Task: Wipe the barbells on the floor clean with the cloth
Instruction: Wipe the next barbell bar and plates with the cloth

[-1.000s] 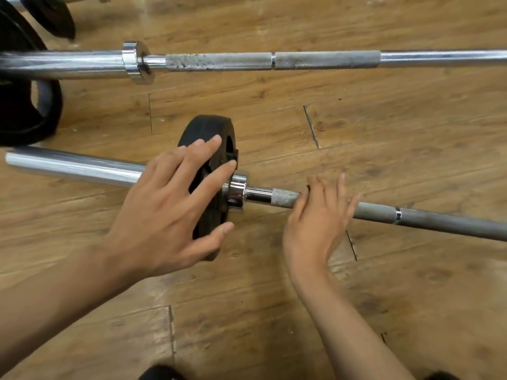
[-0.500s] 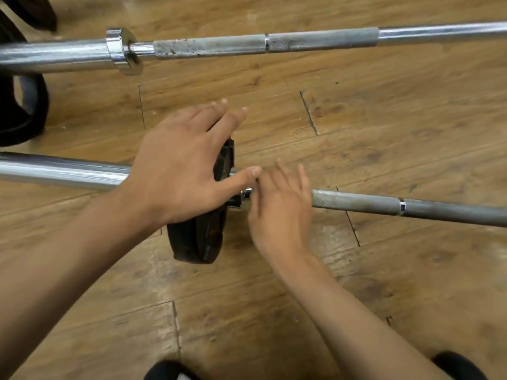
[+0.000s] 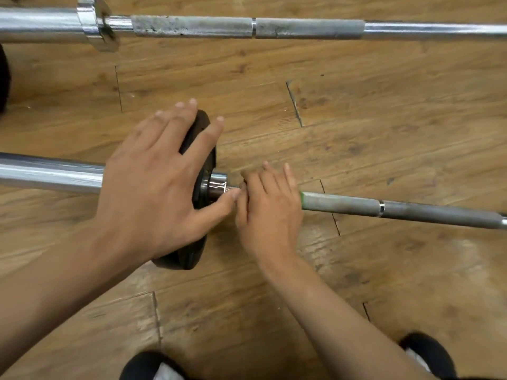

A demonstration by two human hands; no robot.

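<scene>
Both hands have closed in on the weight plate since a second ago: the left hand now lies spread flat on the plate's face, fingers apart and straight over its rim, thumb reaching to the chrome collar. The right hand has slid along the near barbell until it sits just beside that collar, fingers draped over the shaft; whether they close beneath it I cannot tell. A green sliver shows at this hand's outer edge, too small to call a cloth. Beyond the plate, well apart, the far barbell lies on the wooden floor. Judging by this, the plate is being steadied, and wiping looks about to start at the collar
</scene>
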